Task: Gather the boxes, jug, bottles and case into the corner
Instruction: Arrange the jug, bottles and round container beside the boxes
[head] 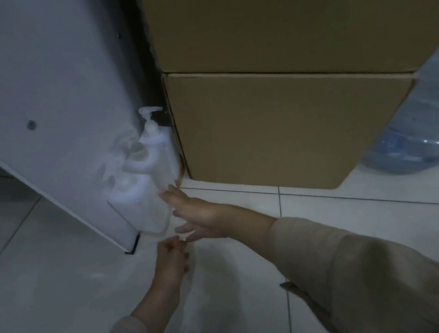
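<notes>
White plastic filled the corner: a tall white pump-dispenser bottle (160,156) stood against the lower plain brown cardboard box (285,129), with a squat white plastic jug-shaped bottle (138,202) just in front of it beside the white cabinet panel (43,103), and none of them bore any label I could read. My right hand (199,213) was spread open, fingertips touching the bottles and gripping nothing, while my left hand (170,263) hung loosely curled and empty just below. A second brown cardboard box (278,13) sat stacked on the first, and a large clear blue water jug (422,123) leaned at their right on the pale tiled floor (354,222).
</notes>
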`<control>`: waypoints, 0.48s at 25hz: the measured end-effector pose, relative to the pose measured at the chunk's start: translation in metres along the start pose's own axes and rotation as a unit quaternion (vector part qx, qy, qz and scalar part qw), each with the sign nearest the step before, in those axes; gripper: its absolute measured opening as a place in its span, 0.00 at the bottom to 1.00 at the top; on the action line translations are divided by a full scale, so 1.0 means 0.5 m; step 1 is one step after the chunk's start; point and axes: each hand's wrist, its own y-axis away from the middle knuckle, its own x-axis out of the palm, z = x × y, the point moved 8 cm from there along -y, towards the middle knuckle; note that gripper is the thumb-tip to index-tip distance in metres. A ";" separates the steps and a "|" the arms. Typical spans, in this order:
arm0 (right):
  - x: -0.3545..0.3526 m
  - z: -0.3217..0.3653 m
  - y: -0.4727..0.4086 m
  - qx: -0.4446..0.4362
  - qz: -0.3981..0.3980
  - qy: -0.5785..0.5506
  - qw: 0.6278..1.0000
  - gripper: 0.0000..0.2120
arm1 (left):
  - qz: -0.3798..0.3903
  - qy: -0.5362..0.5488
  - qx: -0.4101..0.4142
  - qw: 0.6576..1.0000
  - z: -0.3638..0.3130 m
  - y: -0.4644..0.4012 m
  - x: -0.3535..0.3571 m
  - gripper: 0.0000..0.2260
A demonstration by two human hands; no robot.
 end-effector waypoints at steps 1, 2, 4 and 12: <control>-0.025 0.000 0.044 -0.004 0.009 0.061 0.998 0.30 | 0.043 -0.015 -0.030 0.999 0.015 0.012 0.033 0.05; -0.057 0.000 0.090 -0.013 0.011 0.133 0.991 0.29 | 0.077 -0.039 -0.037 0.996 0.022 0.026 0.066 0.06; -0.154 -0.007 0.205 -0.025 -0.012 0.327 0.945 0.26 | 0.140 -0.111 0.013 0.984 0.000 0.053 0.139 0.07; -0.582 -0.236 0.854 0.138 -0.485 0.313 0.805 0.33 | 0.421 -0.250 0.301 0.819 -0.243 0.243 0.593 0.12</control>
